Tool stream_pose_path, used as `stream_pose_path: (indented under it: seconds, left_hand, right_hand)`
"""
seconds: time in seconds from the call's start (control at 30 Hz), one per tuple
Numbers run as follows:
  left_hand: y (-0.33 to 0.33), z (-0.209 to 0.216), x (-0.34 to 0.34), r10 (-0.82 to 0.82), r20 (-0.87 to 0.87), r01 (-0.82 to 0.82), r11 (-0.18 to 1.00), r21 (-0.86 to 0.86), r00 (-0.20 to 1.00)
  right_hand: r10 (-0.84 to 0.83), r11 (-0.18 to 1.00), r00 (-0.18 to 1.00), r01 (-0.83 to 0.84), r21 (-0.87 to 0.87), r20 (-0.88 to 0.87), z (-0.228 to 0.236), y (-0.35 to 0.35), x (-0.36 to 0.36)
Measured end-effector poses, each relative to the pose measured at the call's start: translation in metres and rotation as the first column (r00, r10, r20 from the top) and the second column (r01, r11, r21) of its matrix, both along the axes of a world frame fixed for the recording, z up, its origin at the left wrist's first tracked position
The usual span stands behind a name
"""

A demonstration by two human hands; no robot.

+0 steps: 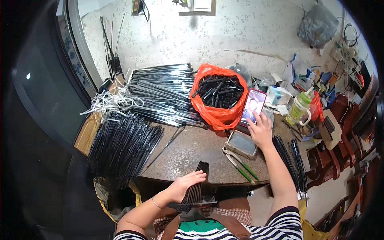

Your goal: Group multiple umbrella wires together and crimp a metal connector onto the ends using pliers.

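My left hand (pixel 185 187), a thin bracelet at its wrist, is closed round a bundle of thin dark rods (pixel 194 192) at the table's front edge, just above my lap. The bundle's upper end sticks out past my fingers. Over on the right, my right hand (pixel 262 130) reaches forward with its fingers apart, fingertips on the lower part of a phone (pixel 253 102). The phone has a red case and a lit screen with a picture, and it leans beside a red plastic bag (pixel 208 113) full of short black pieces (pixel 220 92).
Long black rods (pixel 120 140) and shiny grey rods (pixel 160 92) lie in heaps at the left, with white ties (pixel 110 102). Green-handled pliers (pixel 240 165) and a clear rectangular box (pixel 241 144) are near my right forearm. A green bottle (pixel 299 108) stands farther right.
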State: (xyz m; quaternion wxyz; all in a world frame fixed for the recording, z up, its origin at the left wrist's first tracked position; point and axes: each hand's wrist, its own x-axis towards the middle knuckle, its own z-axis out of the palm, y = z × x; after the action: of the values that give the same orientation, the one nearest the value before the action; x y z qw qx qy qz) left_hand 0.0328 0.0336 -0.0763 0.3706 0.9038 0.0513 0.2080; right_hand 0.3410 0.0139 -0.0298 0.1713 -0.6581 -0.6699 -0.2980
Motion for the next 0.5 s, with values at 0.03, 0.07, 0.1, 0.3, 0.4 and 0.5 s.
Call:
stream_pose_path:
  seconds: [0.03,0.07,0.1,0.3,0.4,0.5]
  left_hand:
    - [0.003,0.000,0.001,-0.008,0.006,0.008,1.000,0.004,1.000]
    - [0.005,0.000,0.003,-0.017,0.011,0.017,1.000,0.006,1.000]
    - [0.008,0.001,0.004,-0.022,0.010,0.022,1.000,0.005,1.000]
    - [0.005,-0.008,-0.002,0.023,-0.013,-0.022,0.999,0.030,1.000]
    - [-0.003,-0.011,-0.007,0.029,-0.007,-0.029,0.999,-0.029,1.000]
    - [-0.004,-0.016,-0.011,0.040,0.027,-0.039,0.999,-0.026,0.999]
  right_hand:
    - [0.012,1.000,0.991,-0.011,-0.012,0.131,-0.004,0.000,0.010]
    - [0.007,1.000,0.991,-0.006,-0.013,0.131,-0.008,0.002,0.016]
    - [-0.185,0.980,0.972,0.172,0.098,0.143,-0.009,0.005,0.020]
    - [-0.208,0.920,0.942,0.097,-0.379,-0.265,-0.007,-0.005,-0.011]
    - [-0.075,0.905,0.911,-0.109,-0.412,-0.406,-0.034,-0.018,-0.013]
    - [-0.033,0.930,0.926,-0.110,-0.351,-0.377,-0.036,-0.020,-0.013]
